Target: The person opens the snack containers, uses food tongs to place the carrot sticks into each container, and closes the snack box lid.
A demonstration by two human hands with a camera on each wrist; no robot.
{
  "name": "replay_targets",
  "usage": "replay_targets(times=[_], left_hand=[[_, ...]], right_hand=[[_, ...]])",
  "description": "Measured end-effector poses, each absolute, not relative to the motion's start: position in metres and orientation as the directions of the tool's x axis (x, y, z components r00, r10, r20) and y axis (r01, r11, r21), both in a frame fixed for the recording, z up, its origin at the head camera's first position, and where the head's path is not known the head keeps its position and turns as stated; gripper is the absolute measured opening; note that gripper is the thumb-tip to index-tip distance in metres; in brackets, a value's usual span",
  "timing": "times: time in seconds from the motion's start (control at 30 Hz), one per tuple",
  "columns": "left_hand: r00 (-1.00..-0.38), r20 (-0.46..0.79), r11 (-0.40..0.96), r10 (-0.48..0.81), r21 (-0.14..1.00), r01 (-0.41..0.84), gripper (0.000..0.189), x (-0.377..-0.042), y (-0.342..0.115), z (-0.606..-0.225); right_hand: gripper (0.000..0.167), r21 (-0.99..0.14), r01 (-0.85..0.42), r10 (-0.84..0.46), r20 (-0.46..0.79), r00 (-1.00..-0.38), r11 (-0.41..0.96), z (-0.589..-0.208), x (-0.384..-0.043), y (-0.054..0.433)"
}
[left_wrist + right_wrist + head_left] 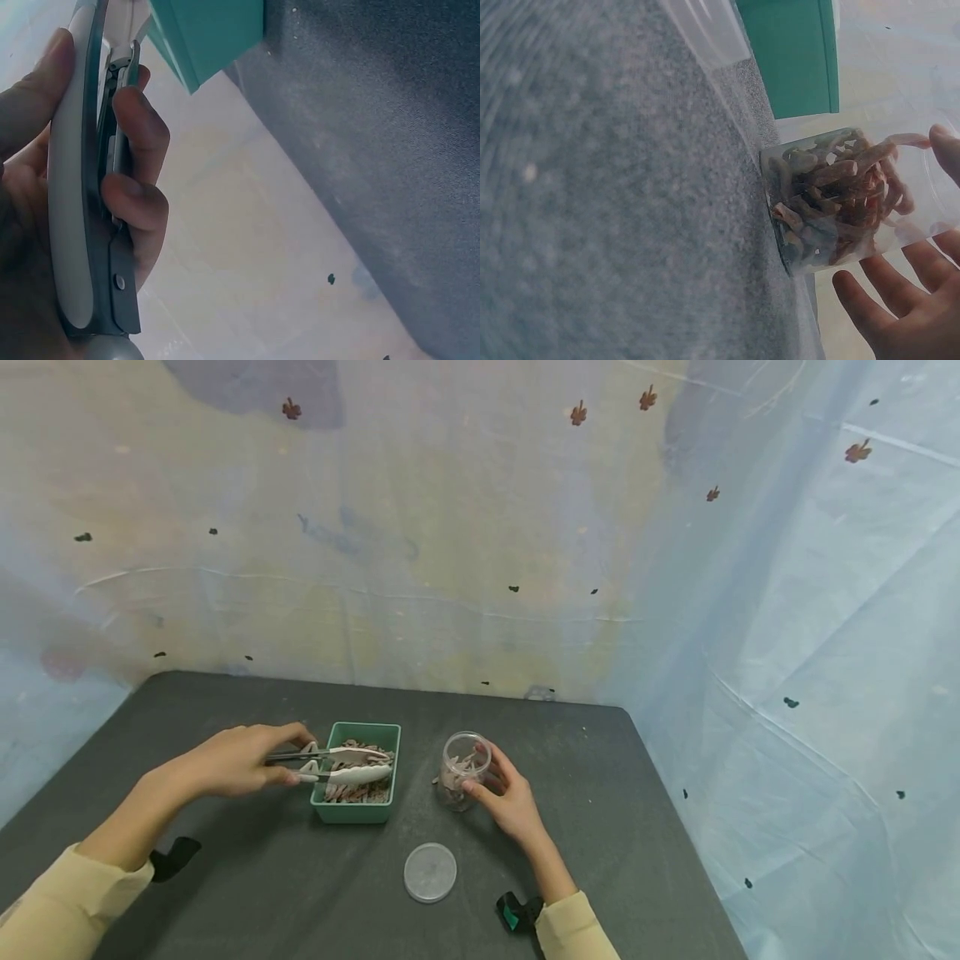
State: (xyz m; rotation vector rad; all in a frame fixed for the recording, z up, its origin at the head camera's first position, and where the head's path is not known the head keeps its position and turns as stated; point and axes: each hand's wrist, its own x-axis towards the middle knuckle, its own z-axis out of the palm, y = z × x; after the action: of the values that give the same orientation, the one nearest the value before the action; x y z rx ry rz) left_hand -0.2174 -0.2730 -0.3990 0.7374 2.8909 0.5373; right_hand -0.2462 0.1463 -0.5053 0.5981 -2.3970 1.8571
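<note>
Pale sleeves [71,902] overhang a dark table [322,893] bearing a box [351,813], sheeting [450,510] behind.

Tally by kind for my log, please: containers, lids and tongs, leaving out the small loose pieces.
Containers: 2, green tub and clear jar
Lids: 1, round lid
Tongs: 1, tongs
Total: 4

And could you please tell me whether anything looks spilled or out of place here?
One small brownish piece seems to lie on the dark table just left of the clear jar, outside it, so it looks dropped. Otherwise, nothing stands out.
</note>
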Motion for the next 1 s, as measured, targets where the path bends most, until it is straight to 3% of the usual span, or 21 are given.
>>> replay_targets(times=[0.3, 0.53, 1.0], left_hand=[[-0.884, 0.036, 0.804, 0.466, 0.398, 0.441, 0.045, -0.213, -0.276, -0.396], [-0.895, 0.055, 0.794, 0.443, 0.441, 0.419, 0.048, -0.214, -0.275, -0.394], [-0.897, 0.097, 0.759, 0.432, 0.498, 0.420, 0.048, -0.219, -0.264, -0.386]], right_hand=[[0.073, -0.923, -0.323, -0.249, 0.270, -0.930, 0.208, -0.504, -0.246, 0.143], [0.071, -0.924, -0.333, -0.278, 0.275, -0.920, 0.187, -0.481, -0.232, 0.141], [0.072, -0.920, -0.346, -0.274, 0.290, -0.917, 0.182, -0.507, -0.246, 0.147]])
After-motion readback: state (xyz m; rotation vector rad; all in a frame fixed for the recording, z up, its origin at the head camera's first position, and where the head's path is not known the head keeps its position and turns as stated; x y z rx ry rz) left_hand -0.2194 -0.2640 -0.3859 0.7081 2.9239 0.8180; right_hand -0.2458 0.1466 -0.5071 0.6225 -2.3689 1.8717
